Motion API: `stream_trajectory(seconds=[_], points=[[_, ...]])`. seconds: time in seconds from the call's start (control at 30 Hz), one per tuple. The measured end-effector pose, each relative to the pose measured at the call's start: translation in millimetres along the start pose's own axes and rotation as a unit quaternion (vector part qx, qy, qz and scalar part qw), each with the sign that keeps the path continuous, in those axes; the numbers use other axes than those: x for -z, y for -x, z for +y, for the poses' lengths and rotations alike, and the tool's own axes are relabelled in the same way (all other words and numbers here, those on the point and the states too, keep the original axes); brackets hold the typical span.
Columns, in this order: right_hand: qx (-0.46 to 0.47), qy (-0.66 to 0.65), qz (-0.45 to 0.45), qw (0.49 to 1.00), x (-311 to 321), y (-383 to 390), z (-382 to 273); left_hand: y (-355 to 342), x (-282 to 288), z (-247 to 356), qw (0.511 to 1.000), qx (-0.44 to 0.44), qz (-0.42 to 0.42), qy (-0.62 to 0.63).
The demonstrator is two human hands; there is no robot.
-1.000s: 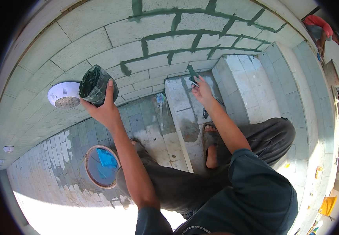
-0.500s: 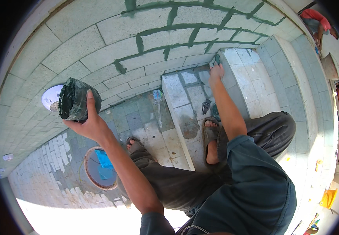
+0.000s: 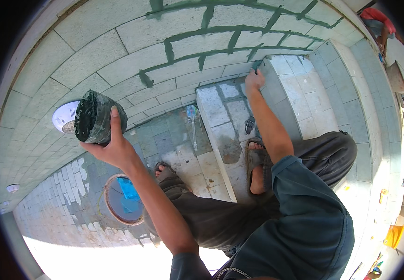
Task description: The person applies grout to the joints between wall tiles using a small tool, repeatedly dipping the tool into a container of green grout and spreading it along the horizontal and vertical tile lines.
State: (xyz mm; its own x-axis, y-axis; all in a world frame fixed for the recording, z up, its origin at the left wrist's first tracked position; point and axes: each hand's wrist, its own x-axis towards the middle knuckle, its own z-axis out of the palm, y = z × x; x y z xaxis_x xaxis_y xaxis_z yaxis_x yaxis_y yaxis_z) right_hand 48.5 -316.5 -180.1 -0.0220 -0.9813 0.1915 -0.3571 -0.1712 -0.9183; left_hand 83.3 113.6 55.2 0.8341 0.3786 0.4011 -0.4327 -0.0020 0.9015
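Hands are well apart, with the left hand (image 3: 113,151) to the left and nearer, and the right hand (image 3: 255,81) reaching farther out. The left hand grasps a dark pot (image 3: 111,119) by its side, thumb laid along it. The pot is tilted so its mouth faces left, away from the right hand, and dark green paste (image 3: 85,116) shows inside. The right hand is closed on a green tool (image 3: 257,64), mostly hidden by the fingers, near the corner between the wall (image 3: 146,30) and the high step (image 3: 290,70). I cannot tell whether the tool touches the wall.

Just left of the left hand's pot, 1 round white light (image 3: 64,116) sits on the wall. Above and between the hands, green lines (image 3: 232,41) cover many joints of the pale tiles. Below the right hand lies the low step (image 3: 210,100), with a small black object (image 3: 249,125) on it. Between the hands, lower down, is a clear plastic item (image 3: 193,126). Below the left hand stands a round tub (image 3: 106,205) of water holding a blue sheet (image 3: 128,188). 2 sandals (image 3: 254,161) show below the hands. Far right of the right hand is another person in a red top (image 3: 375,17).
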Motion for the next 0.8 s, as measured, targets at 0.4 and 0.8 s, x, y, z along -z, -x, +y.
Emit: stream_trajectory(seconds=[0.4,0.8], points=[[0.113,-0.041,-0.121,0.985,-7,74,0,10,-14,0,1.0,0.02,-0.018,0.011],[0.021,0.001,-0.081,0.997,28,17,14,5,-6,4,1.0,0.0,-0.014,0.007]])
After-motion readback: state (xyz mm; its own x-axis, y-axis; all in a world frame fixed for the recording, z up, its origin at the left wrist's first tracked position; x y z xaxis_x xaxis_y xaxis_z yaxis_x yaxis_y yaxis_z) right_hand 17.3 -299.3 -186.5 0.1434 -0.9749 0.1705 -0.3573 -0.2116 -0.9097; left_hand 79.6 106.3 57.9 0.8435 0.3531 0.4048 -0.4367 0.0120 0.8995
